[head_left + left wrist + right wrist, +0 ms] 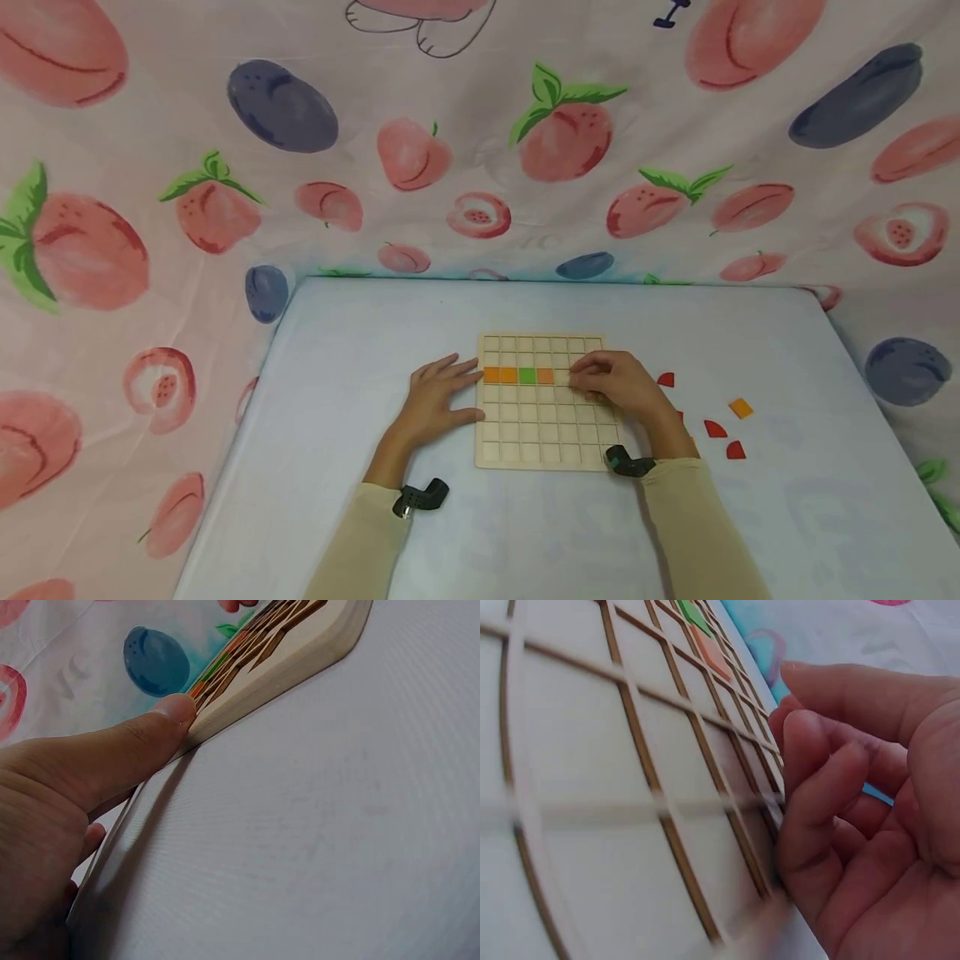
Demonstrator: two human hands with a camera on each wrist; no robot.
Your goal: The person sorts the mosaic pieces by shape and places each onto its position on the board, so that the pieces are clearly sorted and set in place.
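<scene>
A wooden grid board (510,454) lies flat on the white table. One row holds orange tiles (500,375), a green tile (527,376) and a pale orange tile (545,377), side by side from the left edge. My left hand (435,404) rests at the board's left side, fingers extended, its thumb (174,709) touching the edge. Over the same row, just right of the pale orange tile, is my right hand (615,383). Its fingers (810,787) are curled and the thumb lies close to the index finger. Whether a piece sits between those fingertips is hidden.
Right of the board lie several red quarter-circle pieces (715,429) and an orange square tile (741,408). Other pieces are partly covered by the right forearm. A fruit-print cloth (480,167) stands behind the table and along its sides.
</scene>
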